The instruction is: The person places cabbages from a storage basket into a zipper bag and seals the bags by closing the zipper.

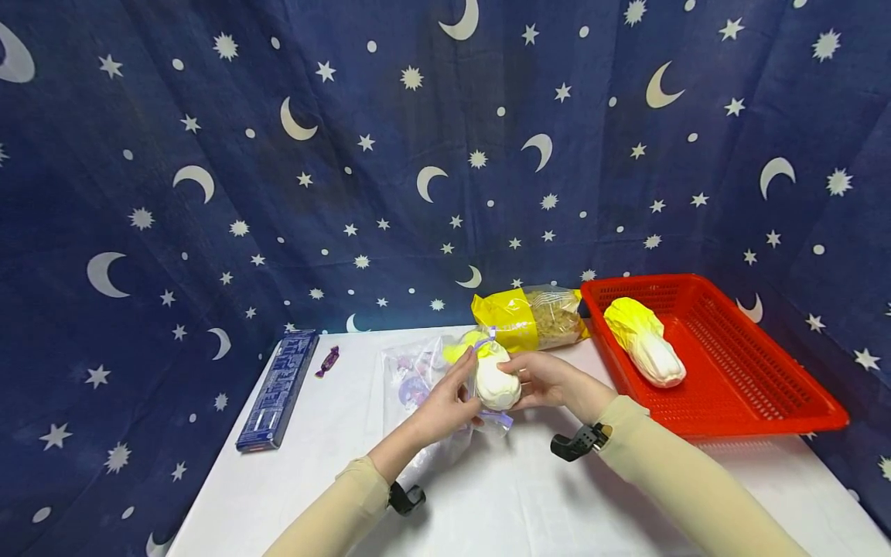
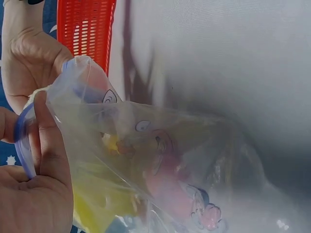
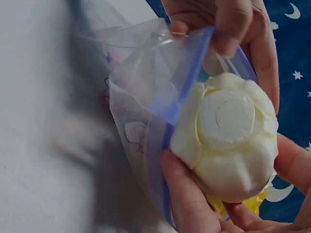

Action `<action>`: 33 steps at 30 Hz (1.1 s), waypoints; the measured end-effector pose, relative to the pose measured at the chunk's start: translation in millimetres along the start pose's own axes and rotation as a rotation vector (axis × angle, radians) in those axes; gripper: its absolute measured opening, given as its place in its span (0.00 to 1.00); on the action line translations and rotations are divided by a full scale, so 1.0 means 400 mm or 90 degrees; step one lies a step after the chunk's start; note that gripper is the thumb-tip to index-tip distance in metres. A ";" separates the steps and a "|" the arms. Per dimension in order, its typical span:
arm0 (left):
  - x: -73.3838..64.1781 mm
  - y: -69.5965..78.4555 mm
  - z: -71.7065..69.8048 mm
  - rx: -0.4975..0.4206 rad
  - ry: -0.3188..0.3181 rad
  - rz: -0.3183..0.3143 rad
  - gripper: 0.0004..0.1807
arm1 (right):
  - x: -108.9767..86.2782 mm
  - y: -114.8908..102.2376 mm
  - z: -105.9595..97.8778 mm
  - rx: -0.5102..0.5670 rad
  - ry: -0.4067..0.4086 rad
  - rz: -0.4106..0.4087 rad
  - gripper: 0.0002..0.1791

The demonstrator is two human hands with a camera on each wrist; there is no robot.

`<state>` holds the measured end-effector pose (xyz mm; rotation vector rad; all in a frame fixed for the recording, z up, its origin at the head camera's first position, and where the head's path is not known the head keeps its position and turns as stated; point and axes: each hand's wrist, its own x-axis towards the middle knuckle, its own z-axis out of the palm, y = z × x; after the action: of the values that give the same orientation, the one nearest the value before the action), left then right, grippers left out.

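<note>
With the napa cabbage [image 1: 497, 384] as dial centre, the left hand [image 1: 445, 404] at 8 o'clock pinches the mouth of the clear zip bag [image 1: 412, 389], while the right hand [image 1: 546, 381] at 3 o'clock curls round the cabbage's base at that opening, above the counter [image 1: 550, 503]. Best keep the purple zip edge [image 3: 191, 73] spread wide and the cabbage lengthwise, lest its bulge snag; the yellow food pack [image 1: 511, 317] beyond, at 1 o'clock, looks easy to nudge.

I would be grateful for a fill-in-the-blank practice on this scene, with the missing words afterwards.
The right hand holds a cabbage at the mouth of a clear bag, and another cabbage lies in a basket coloured ____.
In the head view, the long blue box lies to the ____ of the purple candy.
The packet is part clear, part ____.
Missing words: red; left; yellow.
</note>
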<state>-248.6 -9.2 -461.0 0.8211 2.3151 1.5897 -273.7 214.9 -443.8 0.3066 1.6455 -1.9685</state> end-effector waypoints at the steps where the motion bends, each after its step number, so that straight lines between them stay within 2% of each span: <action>1: 0.000 -0.001 0.000 -0.001 0.002 0.001 0.45 | 0.002 0.002 0.004 -0.004 0.006 0.001 0.30; 6: 0.001 -0.006 0.003 0.010 0.007 0.006 0.46 | 0.004 -0.004 0.018 -0.022 0.024 0.017 0.28; 12: 0.004 -0.012 0.018 0.088 0.018 0.030 0.49 | 0.000 -0.023 0.029 -0.039 0.045 0.037 0.28; 14: 0.005 -0.012 0.022 0.075 0.019 0.020 0.49 | 0.002 -0.019 0.033 -0.025 0.040 0.039 0.28; 19: 0.003 -0.013 0.022 -0.013 0.034 -0.006 0.49 | 0.012 0.011 0.036 -0.003 0.013 0.000 0.29; 24: 0.007 -0.011 0.012 -0.016 0.056 -0.004 0.48 | 0.010 0.031 0.045 -0.089 0.027 -0.049 0.29; 30: 0.011 -0.005 0.004 -0.053 0.059 -0.007 0.50 | 0.001 0.047 0.071 -0.236 0.120 -0.088 0.40; 33: 0.014 -0.003 0.002 -0.077 0.060 -0.006 0.50 | -0.001 0.058 0.081 -0.310 0.147 -0.108 0.43</action>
<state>-253.1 -5.7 -461.8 0.7206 2.2537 1.7807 -255.4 181.5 -455.7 0.2159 2.2977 -1.6174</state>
